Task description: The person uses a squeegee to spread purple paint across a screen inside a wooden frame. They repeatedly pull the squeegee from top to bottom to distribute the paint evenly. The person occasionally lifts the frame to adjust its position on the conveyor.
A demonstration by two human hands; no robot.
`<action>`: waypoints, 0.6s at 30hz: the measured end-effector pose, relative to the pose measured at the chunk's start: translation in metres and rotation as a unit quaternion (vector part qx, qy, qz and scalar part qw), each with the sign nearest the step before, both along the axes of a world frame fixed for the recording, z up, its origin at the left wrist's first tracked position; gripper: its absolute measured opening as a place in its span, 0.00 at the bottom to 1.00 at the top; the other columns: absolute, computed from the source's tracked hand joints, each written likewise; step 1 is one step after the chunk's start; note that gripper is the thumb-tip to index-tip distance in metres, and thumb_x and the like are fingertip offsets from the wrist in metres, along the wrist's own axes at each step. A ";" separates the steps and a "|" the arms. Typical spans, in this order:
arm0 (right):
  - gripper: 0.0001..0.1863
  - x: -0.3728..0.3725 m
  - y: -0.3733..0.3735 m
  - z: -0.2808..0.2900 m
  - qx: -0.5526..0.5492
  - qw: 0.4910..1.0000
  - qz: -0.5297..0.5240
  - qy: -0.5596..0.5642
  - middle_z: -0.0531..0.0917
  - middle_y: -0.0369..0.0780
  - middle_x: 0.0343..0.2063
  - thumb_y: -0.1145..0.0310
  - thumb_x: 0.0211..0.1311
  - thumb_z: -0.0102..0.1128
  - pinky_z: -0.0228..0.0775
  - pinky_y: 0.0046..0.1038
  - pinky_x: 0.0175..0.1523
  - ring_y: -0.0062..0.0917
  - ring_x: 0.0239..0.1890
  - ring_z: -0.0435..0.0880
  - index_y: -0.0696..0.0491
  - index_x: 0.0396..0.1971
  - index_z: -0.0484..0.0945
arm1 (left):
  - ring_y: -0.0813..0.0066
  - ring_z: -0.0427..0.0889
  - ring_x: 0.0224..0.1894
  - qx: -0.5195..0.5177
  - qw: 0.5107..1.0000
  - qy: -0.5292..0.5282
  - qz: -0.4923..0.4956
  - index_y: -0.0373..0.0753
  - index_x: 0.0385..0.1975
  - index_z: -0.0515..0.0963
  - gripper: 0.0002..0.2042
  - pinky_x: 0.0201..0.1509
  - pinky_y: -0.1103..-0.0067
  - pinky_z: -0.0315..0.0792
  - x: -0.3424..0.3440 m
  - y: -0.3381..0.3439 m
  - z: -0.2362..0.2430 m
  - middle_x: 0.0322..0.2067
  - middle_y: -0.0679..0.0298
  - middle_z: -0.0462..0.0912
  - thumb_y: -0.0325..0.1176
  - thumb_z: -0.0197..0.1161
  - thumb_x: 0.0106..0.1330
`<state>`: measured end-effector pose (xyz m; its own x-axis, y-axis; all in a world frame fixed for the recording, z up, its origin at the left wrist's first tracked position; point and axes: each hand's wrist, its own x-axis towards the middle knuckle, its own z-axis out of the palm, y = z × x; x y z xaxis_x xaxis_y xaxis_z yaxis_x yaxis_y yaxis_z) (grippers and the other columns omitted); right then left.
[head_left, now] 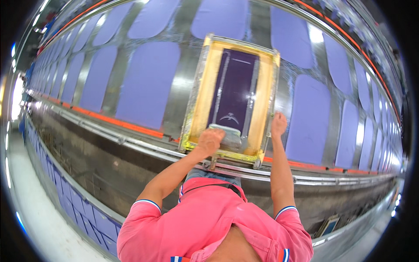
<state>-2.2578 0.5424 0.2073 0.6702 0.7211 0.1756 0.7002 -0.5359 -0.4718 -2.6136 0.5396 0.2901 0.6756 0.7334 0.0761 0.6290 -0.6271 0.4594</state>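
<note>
A screen printing frame [197, 94] with yellowish inner borders lies on the long table in front of me. Inside it is a dark purple mesh panel [233, 87] with a small pale curved mark near its lower end. My left hand [211, 140] is closed on the left end of a squeegee [230, 137], which lies across the near end of the mesh. My right hand [278, 125] is closed at the frame's right rim, its fingers curled against the edge. The undersides of both hands are hidden.
Rounded lavender sheets [150, 85] lie in rows on the shiny metal table [181, 87], left and right of the frame. A metal rail [144, 146] and an orange strip [120, 124] run along the near edge. More lavender pieces [72, 196] hang below at left.
</note>
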 end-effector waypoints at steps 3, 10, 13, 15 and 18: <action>0.19 -0.025 0.013 0.048 0.038 0.999 -0.034 0.015 0.81 0.48 0.46 0.58 0.70 0.54 0.68 0.40 0.57 0.43 0.50 0.77 0.57 0.48 0.83 | 0.58 0.85 0.39 0.030 0.999 -0.018 0.021 0.39 0.38 0.82 0.13 0.43 0.67 0.78 0.026 0.063 -0.006 0.35 0.57 0.86 0.22 0.57 0.52; 0.18 -0.048 0.152 0.115 0.155 0.967 0.201 0.027 0.81 0.48 0.46 0.61 0.66 0.62 0.68 0.40 0.57 0.43 0.52 0.76 0.58 0.47 0.83 | 0.53 0.85 0.31 0.085 0.995 -0.042 0.019 0.38 0.28 0.82 0.07 0.38 0.61 0.77 0.111 0.260 -0.025 0.26 0.53 0.84 0.25 0.58 0.52; 0.21 -0.032 0.246 0.110 0.067 0.934 0.350 0.022 0.83 0.46 0.43 0.55 0.57 0.69 0.71 0.40 0.55 0.42 0.49 0.80 0.55 0.44 0.84 | 0.51 0.86 0.32 0.069 0.997 0.000 0.029 0.40 0.30 0.84 0.07 0.40 0.61 0.78 0.146 0.340 -0.023 0.25 0.51 0.84 0.28 0.61 0.53; 0.23 -0.015 0.292 0.115 -0.026 0.905 0.425 -0.017 0.84 0.46 0.40 0.54 0.51 0.72 0.72 0.40 0.54 0.42 0.47 0.82 0.53 0.43 0.84 | 0.51 0.86 0.36 0.060 0.997 0.053 0.010 0.42 0.33 0.85 0.09 0.42 0.60 0.78 0.167 0.379 -0.006 0.28 0.50 0.85 0.30 0.62 0.54; 0.23 0.001 0.351 0.132 -0.184 0.871 0.454 -0.020 0.86 0.47 0.37 0.57 0.46 0.71 0.75 0.42 0.51 0.43 0.44 0.84 0.52 0.43 0.84 | 0.53 0.86 0.41 -0.011 0.991 0.133 -0.029 0.43 0.40 0.86 0.15 0.44 0.59 0.79 0.182 0.420 0.038 0.34 0.52 0.87 0.29 0.61 0.52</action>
